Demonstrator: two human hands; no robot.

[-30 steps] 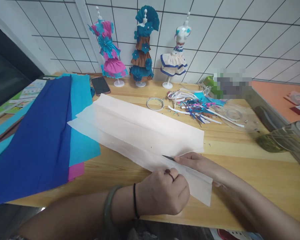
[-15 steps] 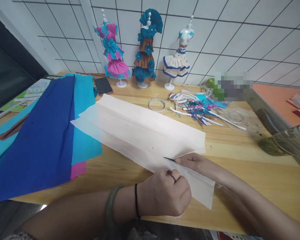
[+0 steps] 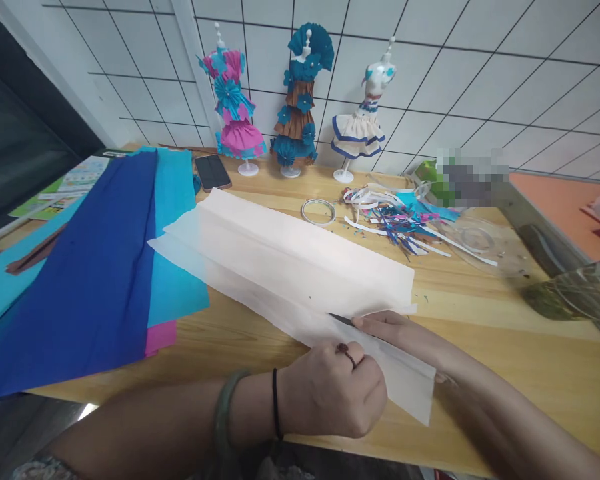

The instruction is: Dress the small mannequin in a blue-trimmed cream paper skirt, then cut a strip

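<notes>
A long sheet of white crepe paper lies slantwise across the table, with a fold line along it. My left hand is closed in a fist on the near strip of this paper, its fingertips hidden. My right hand rests beside it at the paper's right end, closed around scissors. Only a dark pointed blade shows, lying over the paper along the line between the near strip and the main sheet; the handles are hidden. Right of the blade, the near strip is parted from the sheet.
Blue crepe paper and turquoise sheets lie at left, near a phone. Behind stand three small dress forms, one in pink. A tape roll, paper scraps and a glass jar are at right.
The view has shifted slightly. The scissors' dark blade shows a little more, and the cut edge by my right hand sticks out slightly further. Both hands keep nearly the same places.
</notes>
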